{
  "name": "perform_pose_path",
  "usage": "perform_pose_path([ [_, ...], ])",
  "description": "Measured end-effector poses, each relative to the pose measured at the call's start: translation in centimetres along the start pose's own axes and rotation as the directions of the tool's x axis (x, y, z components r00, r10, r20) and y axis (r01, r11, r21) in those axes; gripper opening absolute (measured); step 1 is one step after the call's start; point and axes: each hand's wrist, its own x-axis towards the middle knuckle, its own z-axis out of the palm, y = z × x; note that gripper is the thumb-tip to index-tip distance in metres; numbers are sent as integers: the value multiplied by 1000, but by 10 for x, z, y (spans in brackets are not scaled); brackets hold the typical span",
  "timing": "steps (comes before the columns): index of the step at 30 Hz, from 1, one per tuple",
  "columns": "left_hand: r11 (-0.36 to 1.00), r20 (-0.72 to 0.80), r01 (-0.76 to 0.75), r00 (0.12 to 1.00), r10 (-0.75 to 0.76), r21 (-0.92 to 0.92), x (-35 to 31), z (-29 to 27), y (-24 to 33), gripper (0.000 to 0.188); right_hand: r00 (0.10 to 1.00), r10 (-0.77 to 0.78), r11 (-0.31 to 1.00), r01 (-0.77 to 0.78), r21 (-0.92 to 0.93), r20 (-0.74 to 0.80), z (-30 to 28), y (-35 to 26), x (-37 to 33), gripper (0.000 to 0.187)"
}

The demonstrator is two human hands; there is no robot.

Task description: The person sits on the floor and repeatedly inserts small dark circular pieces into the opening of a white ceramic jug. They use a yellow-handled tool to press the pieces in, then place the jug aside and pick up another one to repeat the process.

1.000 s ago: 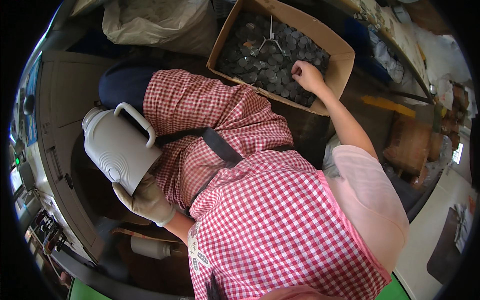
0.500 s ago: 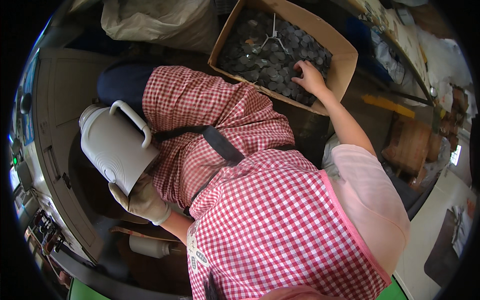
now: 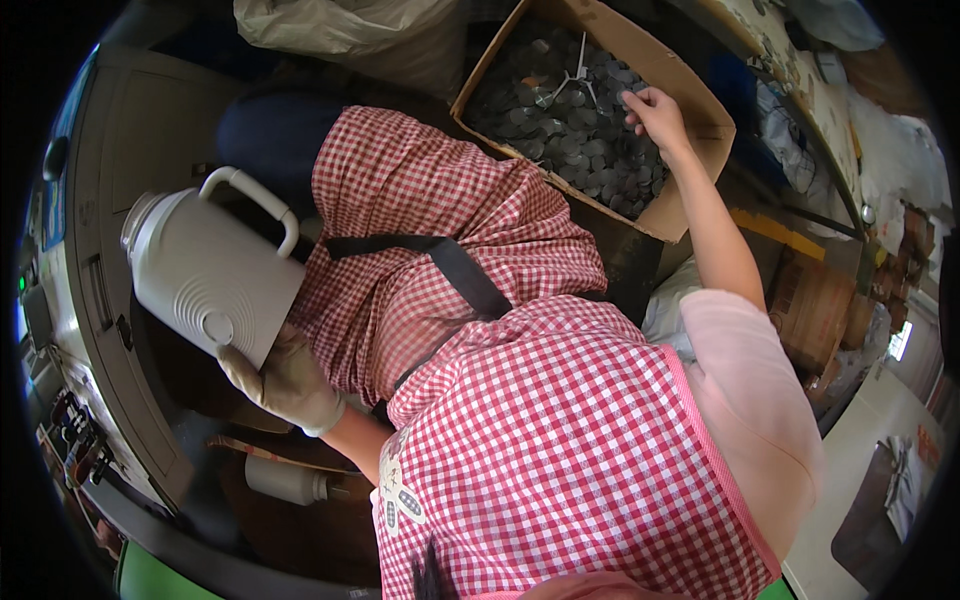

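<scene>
My left hand (image 3: 285, 385), in a pale work glove, holds a grey jug (image 3: 215, 280) by its base. The jug lies tilted against my lap, with its neck to the upper left and its looped handle (image 3: 255, 200) uppermost. My bare right hand (image 3: 657, 120) is above an open cardboard box (image 3: 700, 125) at the upper right, with thumb and fingers pinched. A thin grey disc seems to show at the fingertips. Many similar dark grey discs (image 3: 570, 150) fill the box. A white branched plastic piece (image 3: 578, 78) lies on top of them.
Another grey jug (image 3: 285, 480) lies on its side at the lower left. A whitish sack (image 3: 350, 35) stands beyond my knees. To the left is a grey cabinet (image 3: 110, 230); brown cartons (image 3: 805, 310) stand on the right.
My right hand has risen off the discs, its fingers now pinched. The jug, still in my left hand, has turned so that its ringed side faces up more. The whole view has shifted slightly.
</scene>
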Motion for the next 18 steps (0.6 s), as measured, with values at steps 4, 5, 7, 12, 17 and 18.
perform_pose_path([
  [4, 991, -26, -74, 997, 71, -110, 0, 4, 8, 61, 982, -162, 967, 138, -216, -97, 15, -37, 10, 28],
  [5, 988, -3, -59, 998, 59, -144, 1, 3, 11, 60, 982, -170, 985, 166, -55, -88, 20, -48, 8, 27],
  [7, 695, 119, 249, 966, -230, -675, 7, -2, 19, 56, 985, -166, 960, 174, 219, -56, 32, -76, -6, 30],
  [12, -420, 636, 493, 693, -340, -762, 19, -14, 38, 54, 822, -449, 815, 217, 538, 349, 108, -182, -69, 27],
  [17, -162, 534, 578, 560, -634, -800, 6, -14, 64, 46, 492, -416, 814, -173, 554, 765, 204, -280, -175, 26],
  [18, -259, 604, 573, 564, -563, -778, 6, -17, 69, 45, 401, -421, 795, -269, 544, 813, 218, -290, -194, 25],
])
